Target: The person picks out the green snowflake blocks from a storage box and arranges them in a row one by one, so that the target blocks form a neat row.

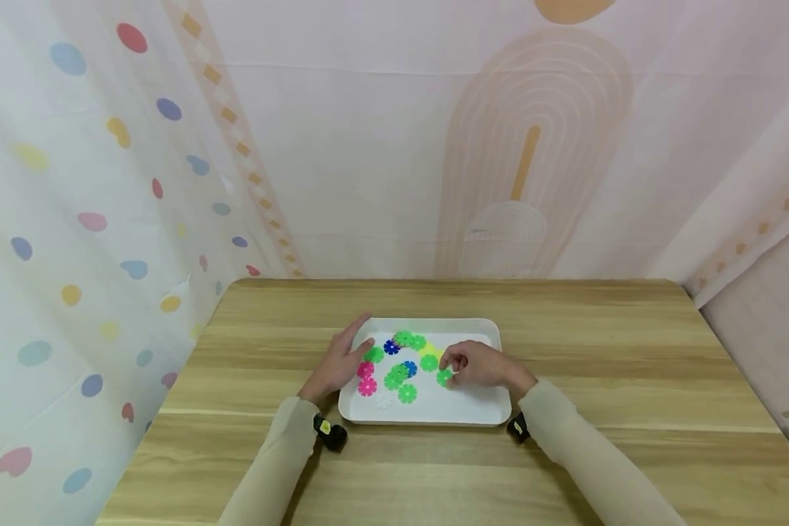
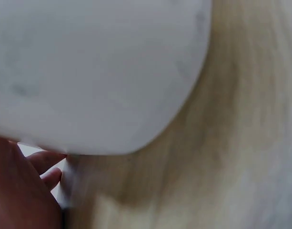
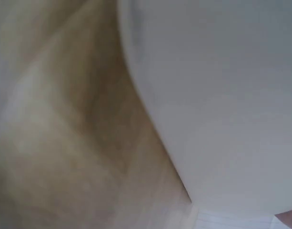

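1. White plastic tray (image 1: 480,325) sits mid-table on the wooden table (image 1: 618,351), near the person's edge; rounded corners, shallow rim.
2. Tray holds a loose scatter of flat, notched plastic discs: mostly green, two pink discs (image 1: 366,378) at the left side, a blue disc (image 1: 391,347) toward the far side, another blue one partly under green near the middle, and a white disc (image 1: 384,400), hard to make out against the tray floor.
3. Left hand (image 1: 342,361) rests at the tray's left rim, fingers straight and relaxed, spread toward the far-left corner; it grips nothing. Thumb lies just beside a green piece.
4. Right hand (image 1: 483,365) is inside the tray, right of centre, fingers curled down; fingertips pinch a green disc (image 1: 443,377) lying on the tray floor.
5. Both forearms wear pale beige sleeves (image 1: 565,431); a small black device sits at each wrist.
6. Left wrist view: blurred, tray corner from close up, wood grain beside it, part of the hand at lower left.
7. Right wrist view: blurred tray rim and wood only; the hand's state cannot be told from it.
8. Backdrop: pale curtain (image 1: 72,219) with coloured dots at left.
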`<state>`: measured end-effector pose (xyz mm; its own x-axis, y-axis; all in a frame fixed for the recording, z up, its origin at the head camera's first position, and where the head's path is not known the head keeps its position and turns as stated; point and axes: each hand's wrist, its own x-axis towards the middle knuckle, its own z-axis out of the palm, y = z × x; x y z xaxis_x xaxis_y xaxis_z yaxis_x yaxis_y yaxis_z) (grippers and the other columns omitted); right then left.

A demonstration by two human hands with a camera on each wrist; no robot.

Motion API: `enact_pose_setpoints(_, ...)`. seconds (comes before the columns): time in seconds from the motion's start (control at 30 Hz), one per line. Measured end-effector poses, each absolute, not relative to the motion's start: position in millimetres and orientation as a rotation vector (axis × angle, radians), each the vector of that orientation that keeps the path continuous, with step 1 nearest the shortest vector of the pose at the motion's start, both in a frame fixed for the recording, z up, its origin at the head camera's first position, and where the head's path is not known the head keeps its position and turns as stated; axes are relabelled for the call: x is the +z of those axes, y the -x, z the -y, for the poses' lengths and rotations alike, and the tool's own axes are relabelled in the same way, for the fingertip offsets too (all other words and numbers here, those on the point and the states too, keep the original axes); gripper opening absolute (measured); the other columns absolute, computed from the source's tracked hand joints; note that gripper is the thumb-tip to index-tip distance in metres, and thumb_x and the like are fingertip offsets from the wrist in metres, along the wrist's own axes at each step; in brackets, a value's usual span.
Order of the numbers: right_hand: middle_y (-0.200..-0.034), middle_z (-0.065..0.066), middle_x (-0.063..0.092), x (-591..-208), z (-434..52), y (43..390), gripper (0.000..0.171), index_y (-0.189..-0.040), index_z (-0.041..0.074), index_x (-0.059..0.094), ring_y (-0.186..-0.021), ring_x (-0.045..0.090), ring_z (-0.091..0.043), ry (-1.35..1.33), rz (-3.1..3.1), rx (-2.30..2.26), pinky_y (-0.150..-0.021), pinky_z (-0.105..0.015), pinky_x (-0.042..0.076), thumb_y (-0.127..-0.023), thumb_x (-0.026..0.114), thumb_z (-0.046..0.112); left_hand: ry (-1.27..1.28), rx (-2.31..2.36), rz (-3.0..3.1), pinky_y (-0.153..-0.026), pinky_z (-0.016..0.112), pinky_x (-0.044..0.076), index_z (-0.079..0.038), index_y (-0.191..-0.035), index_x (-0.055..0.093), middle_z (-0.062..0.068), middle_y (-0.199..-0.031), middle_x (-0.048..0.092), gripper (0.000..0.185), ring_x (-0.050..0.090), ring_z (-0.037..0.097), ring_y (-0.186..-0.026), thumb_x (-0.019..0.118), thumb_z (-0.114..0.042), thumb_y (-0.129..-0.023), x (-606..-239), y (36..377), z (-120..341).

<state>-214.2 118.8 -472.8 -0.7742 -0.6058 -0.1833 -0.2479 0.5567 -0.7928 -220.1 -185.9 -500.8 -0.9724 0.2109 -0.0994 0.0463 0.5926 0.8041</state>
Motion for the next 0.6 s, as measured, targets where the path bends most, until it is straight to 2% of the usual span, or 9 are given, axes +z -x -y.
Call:
enact_pose_setpoints(0.4,-0.079,0.000,0.051,-473.2,-115.6,216.2,0.021,-0.097,0.005,0.063,-0.074,0.046,-0.013,0.695,-2.389,-1.107,-0.070,-0.026,0.041,-0.082,0.078,0.002,-0.227,1.323,-2.657,-0.117,0.067,0.012,-0.031,-0.158,0.023,0.004,-0.165,0.021,0.058,0.010,0.038,-0.151,0.046,-0.035,-0.105,-502.9,225.0,187.3)
enact_pose_setpoints(0.6,-0.080,0.000,0.055,-473.2,-115.6,216.9,0.019,-0.096,0.004,0.061,-0.075,0.049,-0.013,0.743,-2.401,-1.128,-0.070,-0.024,0.043,-0.084,0.074,-0.003,-0.220,1.353,-2.641,-0.118,0.065,0.012,-0.031,-0.158,0.024,0.004,-0.165,0.021,0.058,0.010,0.036,-0.151,0.047,-0.033,-0.105,-503.6,227.0,186.7)
